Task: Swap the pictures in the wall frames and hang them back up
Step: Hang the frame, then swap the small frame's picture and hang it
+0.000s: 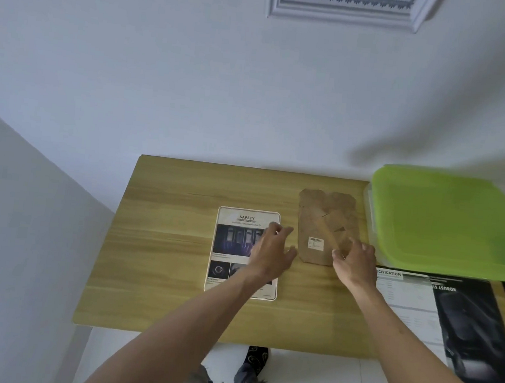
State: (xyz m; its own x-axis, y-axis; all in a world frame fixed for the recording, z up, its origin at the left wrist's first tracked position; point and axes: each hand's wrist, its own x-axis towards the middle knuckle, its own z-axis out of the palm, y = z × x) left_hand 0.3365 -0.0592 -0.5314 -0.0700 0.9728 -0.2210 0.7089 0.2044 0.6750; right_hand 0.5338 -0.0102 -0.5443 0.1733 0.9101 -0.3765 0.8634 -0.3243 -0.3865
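A white-rimmed picture frame (242,221) lies face up on the wooden table (163,244), showing a "SAFETY" page. To its right lies a brown backing board (319,222) with a small barcode label and a fold-out stand. My left hand (271,252) hovers over the frame's right edge, fingers spread and holding nothing. At the board's lower right corner is my right hand (355,263), fingers loosely bent at the board's edge; no grip shows. A second white frame (345,15) with an ornate-bordered sheet hangs on the wall above.
A clear storage box with a green lid (446,219) stands at the table's right back. In front of it lies a brochure (419,306) with a specification page and a dark car picture. The white wall runs behind the table; the floor and my feet show below.
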